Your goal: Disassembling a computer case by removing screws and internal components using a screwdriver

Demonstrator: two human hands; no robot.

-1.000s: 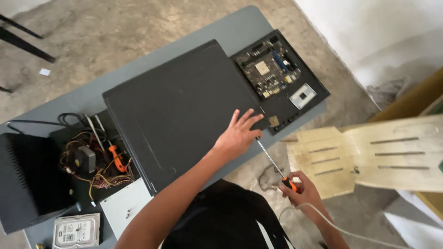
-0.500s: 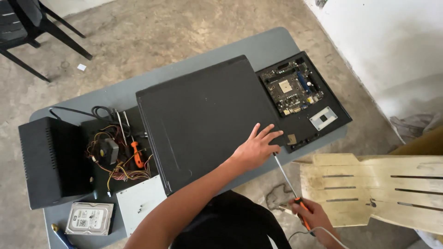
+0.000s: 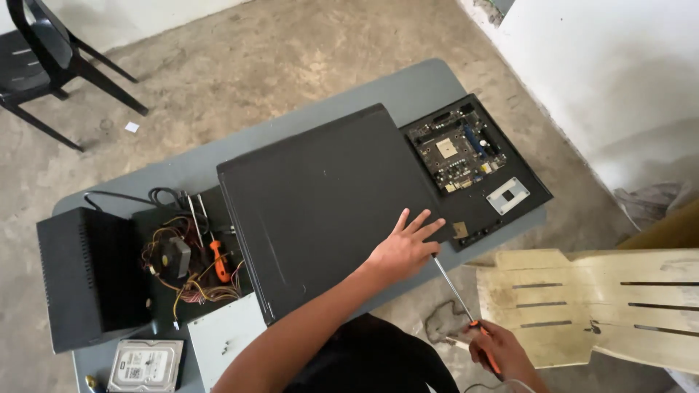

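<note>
**A:** What is on the table, and where are the hands?

**B:** A grey table (image 3: 408, 91) seen from above. In its middle lies a large black computer case panel (image 3: 320, 204), flat and broad. The left hand (image 3: 403, 249) rests on the panel's near right corner, palm down, fingers spread, gripping nothing. The right hand (image 3: 499, 351) is off the table's near right edge, closed around the orange handle of a long screwdriver (image 3: 459, 298), whose thin metal shaft points up toward the panel's corner, its tip just beside the left hand.

**A:** What lies around the panel?

**B:** To the right, touching the panel's edge, a black tray carrying a green motherboard (image 3: 457, 148). To the left, a bundle of coloured wires (image 3: 186, 273) with a small orange-handled tool (image 3: 218, 260) among them, then a black box-shaped unit (image 3: 91, 273) at the far left. At the near left edge sit a silver hard drive (image 3: 144, 365) and a pale flat plate (image 3: 229, 338). A pale slatted wooden chair (image 3: 604, 306) stands on the right, off the table; a black chair (image 3: 44, 51) stands far left on the concrete floor.

**A:** How would the panel handle?

**B:** It looks like stiff sheet metal, wide and probably fairly heavy, smooth on top, so a flat palm may slide. Holding it by two opposite edges seems safest; edges may be sharp. The screwdriver seems light and rigid, best held by its handle. The motherboard appears fragile; keep the panel from scraping it.
</note>
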